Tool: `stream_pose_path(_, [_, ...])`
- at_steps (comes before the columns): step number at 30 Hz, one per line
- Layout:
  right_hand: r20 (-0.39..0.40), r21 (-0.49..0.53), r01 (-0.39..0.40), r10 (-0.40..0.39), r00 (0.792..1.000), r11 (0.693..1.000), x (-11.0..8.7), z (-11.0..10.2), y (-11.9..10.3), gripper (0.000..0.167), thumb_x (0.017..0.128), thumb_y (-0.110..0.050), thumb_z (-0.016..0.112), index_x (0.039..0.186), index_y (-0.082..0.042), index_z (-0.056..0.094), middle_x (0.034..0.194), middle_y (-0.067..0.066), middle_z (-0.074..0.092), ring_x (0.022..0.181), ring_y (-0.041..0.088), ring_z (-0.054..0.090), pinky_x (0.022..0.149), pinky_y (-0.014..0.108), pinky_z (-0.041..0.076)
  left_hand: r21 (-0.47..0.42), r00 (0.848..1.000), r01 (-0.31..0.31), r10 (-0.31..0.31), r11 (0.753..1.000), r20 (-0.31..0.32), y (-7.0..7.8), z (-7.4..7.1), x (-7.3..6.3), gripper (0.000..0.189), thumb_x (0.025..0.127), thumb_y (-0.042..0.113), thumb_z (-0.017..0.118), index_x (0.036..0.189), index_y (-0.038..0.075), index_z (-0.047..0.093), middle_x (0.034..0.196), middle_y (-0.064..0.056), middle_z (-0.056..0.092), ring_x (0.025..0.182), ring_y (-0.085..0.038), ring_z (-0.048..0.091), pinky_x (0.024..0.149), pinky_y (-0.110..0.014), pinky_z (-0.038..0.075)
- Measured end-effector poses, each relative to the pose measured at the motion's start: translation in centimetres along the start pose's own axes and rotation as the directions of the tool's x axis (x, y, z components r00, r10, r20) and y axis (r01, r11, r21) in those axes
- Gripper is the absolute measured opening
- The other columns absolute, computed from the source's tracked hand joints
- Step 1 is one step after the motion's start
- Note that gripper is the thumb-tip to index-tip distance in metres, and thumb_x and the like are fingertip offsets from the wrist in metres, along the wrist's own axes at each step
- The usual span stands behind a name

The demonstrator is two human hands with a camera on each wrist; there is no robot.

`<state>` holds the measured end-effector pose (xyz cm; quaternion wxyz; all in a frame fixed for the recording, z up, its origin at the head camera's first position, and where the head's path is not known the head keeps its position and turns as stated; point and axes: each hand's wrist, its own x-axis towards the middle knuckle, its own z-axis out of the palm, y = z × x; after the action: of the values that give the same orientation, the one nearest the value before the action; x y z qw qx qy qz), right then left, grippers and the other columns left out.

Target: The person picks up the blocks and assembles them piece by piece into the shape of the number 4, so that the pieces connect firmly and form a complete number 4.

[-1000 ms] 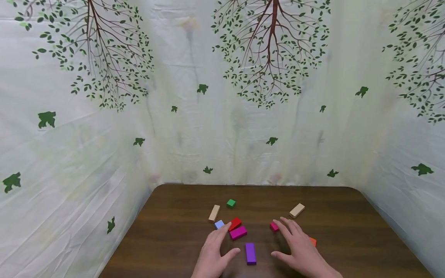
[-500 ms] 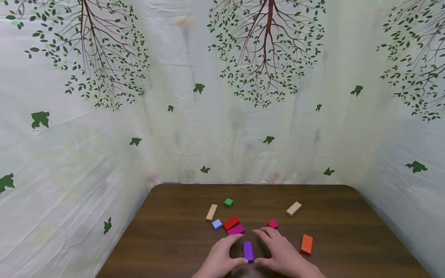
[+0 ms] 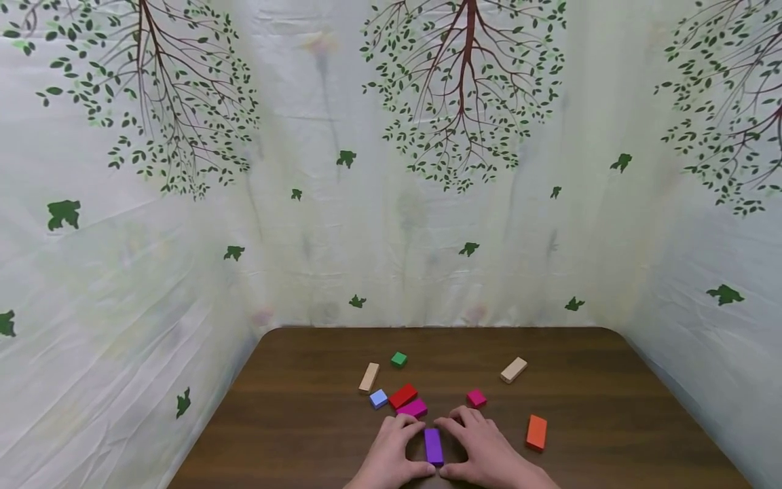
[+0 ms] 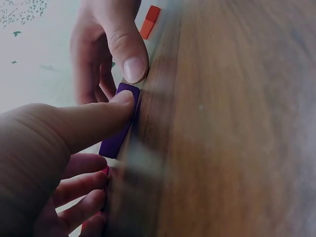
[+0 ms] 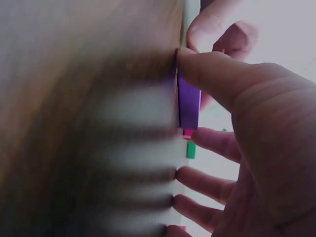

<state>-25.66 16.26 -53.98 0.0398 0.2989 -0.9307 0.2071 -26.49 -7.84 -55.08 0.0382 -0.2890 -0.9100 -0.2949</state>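
A purple block (image 3: pixel 433 447) lies flat on the table between the two hands. My left hand (image 3: pixel 393 449) has its thumb at the block's near end and its index finger at the far end. Mirroring it, my right hand (image 3: pixel 480 449) holds the same block by both ends from the other side. In the left wrist view the left thumb lies against the purple block (image 4: pixel 118 123). The right wrist view shows the right thumb at the near end of the purple block (image 5: pixel 189 103). A magenta block (image 3: pixel 412 408) sits just beyond the left fingers.
On the brown table (image 3: pixel 293 435), a red block (image 3: pixel 403 396) and a light blue block (image 3: pixel 379 399) lie left. Further back are a green block (image 3: pixel 399 360) and two wooden blocks (image 3: pixel 369 377). A pink block (image 3: pixel 476 399) and an orange block (image 3: pixel 536 432) lie right.
Both hands have come inward from either side and closed around the purple block, thumbs at its near end. The orange block, partly covered before, is in full view.
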Motion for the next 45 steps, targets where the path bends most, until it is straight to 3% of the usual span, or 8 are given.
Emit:
stream_pose_path(7, [-0.016, -0.035, -0.016, 0.016, 1.000, 0.999, 0.2, 0.0, 0.1, 0.065, 0.084, -0.069, 0.066, 0.136, -0.031, 0.060, 0.121, -0.005, 0.048, 0.109, 0.019, 0.049, 0.079, 0.049, 0.043, 0.019, 0.997, -0.050, 0.051, 0.999, -0.059, 0.0, 0.0, 0.2, 0.061, 0.074, 0.049, 0.086, 0.121, 0.012, 0.072, 0.121, 0.008, 0.056, 0.104, -0.014, 0.045, 0.085, -0.032, 0.044])
stream_pose_path(17, [0.025, 0.004, -0.026, 0.025, 0.999, 1.000, 0.2, 0.9, 0.4, 0.064, 0.083, -0.071, 0.065, 0.133, -0.032, 0.062, 0.121, -0.005, 0.049, 0.107, 0.020, 0.052, 0.080, 0.057, 0.044, 0.014, 0.992, -0.100, 0.101, 0.995, -0.078, -0.7, 0.6, -0.5, 0.056, 0.075, 0.048, 0.086, 0.117, 0.014, 0.072, 0.118, 0.007, 0.056, 0.102, -0.012, 0.044, 0.082, -0.030, 0.044])
stream_pose_path(27, [0.019, -0.009, -0.042, 0.042, 0.999, 0.999, 0.5, 1.4, 1.1, 0.062, 0.083, -0.071, 0.065, 0.132, -0.033, 0.062, 0.122, -0.005, 0.049, 0.109, 0.019, 0.052, 0.080, 0.057, 0.044, 0.037, 0.995, -0.050, 0.052, 0.998, -0.079, -0.4, 0.9, -0.5, 0.058, 0.076, 0.051, 0.083, 0.122, 0.016, 0.071, 0.120, 0.009, 0.054, 0.103, -0.014, 0.043, 0.084, -0.033, 0.043])
stream_pose_path(33, [0.009, -0.014, -0.023, 0.023, 1.000, 1.000, 0.3, 0.7, 0.7, 0.061, 0.086, -0.068, 0.065, 0.133, -0.030, 0.062, 0.122, -0.007, 0.049, 0.110, 0.016, 0.050, 0.078, 0.049, 0.044, 0.044, 0.998, 0.036, -0.033, 0.998, -0.058, 0.2, 0.9, -0.3, 0.060, 0.078, 0.052, 0.081, 0.127, 0.019, 0.070, 0.121, 0.005, 0.052, 0.100, -0.016, 0.041, 0.081, -0.037, 0.041])
stream_pose_path(41, [0.007, 0.025, -0.021, 0.021, 1.000, 0.999, 0.2, 0.0, 0.7, 0.061, 0.087, -0.063, 0.067, 0.133, -0.024, 0.062, 0.121, -0.007, 0.050, 0.108, 0.015, 0.051, 0.075, 0.042, 0.042, 0.041, 0.992, 0.120, -0.119, 0.992, -0.040, 0.7, 1.3, 0.3, 0.061, 0.077, 0.055, 0.080, 0.128, 0.023, 0.069, 0.114, 0.007, 0.046, 0.096, -0.017, 0.038, 0.080, -0.041, 0.039])
stream_pose_path(45, [0.006, 0.014, -0.016, 0.016, 1.000, 1.000, 0.3, 0.0, 1.0, 0.062, 0.087, -0.063, 0.066, 0.134, -0.023, 0.062, 0.121, -0.008, 0.050, 0.108, 0.016, 0.052, 0.076, 0.043, 0.043, 0.047, 0.990, 0.134, -0.132, 0.990, -0.039, 0.9, 1.3, 0.5, 0.062, 0.077, 0.056, 0.081, 0.129, 0.023, 0.069, 0.106, 0.008, 0.044, 0.091, -0.015, 0.036, 0.077, -0.038, 0.037])
